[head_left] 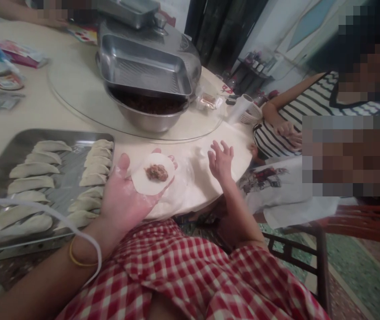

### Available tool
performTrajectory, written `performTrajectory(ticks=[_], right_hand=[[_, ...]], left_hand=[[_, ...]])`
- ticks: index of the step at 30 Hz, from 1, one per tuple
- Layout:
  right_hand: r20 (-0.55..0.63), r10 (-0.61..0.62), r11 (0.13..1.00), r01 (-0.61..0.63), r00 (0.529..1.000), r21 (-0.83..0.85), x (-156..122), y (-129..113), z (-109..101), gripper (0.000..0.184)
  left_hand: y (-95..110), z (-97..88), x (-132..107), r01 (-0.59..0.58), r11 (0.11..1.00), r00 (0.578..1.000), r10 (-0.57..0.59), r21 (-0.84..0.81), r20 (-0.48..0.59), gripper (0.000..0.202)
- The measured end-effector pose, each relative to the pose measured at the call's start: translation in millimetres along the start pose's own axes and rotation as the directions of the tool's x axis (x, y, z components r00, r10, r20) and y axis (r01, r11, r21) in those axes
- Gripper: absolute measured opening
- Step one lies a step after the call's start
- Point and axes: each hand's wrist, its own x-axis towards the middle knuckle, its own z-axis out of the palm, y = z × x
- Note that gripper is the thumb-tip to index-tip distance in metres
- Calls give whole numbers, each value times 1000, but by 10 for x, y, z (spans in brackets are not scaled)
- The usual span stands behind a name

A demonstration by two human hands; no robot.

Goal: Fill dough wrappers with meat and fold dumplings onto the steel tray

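My left hand [128, 191] is palm up and floured, holding a round dumpling wrapper [139, 182] across its palm and fingers. A lump of minced filling [157, 172] sits in the middle of the wrapper, which lies flat and unfolded. Off to the right, my right hand [221, 161] is above the table edge with fingers apart and nothing in them. Left of my left hand, a metal tray [71, 132] carries two rows of folded dumplings [34, 170]. Beyond my hands, a steel bowl [150, 123] contains dark filling [150, 105].
A rectangular metal pan [146, 66] rests over the bowl on a glass turntable [76, 109]. A white cable [59, 215] crosses the tray and my left wrist. Two people are at the right, one in a striped top [297, 106]. Packets [23, 53] lie at the left.
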Motion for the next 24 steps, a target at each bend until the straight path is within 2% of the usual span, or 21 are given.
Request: performTrajectory(ticks=[4,13,15,17,19,21,24], right_hand=[[97,-11,1000,13,995,-13,124,121,173,49],[168,30,998,-21,985,-54,329,183,199,47],[130,50,999,-49,990,-16,339,176,141,47],[25,54,993,-57,998,101,295,97,26,50],[-97,7,959,21,995,283,188,-71,-131,51],[-172,-129,866,195,977,460,37,-305,-288,50],[-214,-391,711,442,895,547,-166,-654,-425,55]], left_hand=[[-47,-29,8,41,999,999,-41,14,11,62],[-60,-63,2,107,994,994,-107,-11,17,66],[-64,-67,21,112,993,994,-112,-30,6,65],[-71,-64,39,107,994,994,-107,-37,-13,64],[-77,-53,51,109,993,994,-110,-35,-17,64],[-82,-39,55,102,994,995,-102,-31,1,66],[-81,-19,50,85,996,996,-84,-23,23,68]])
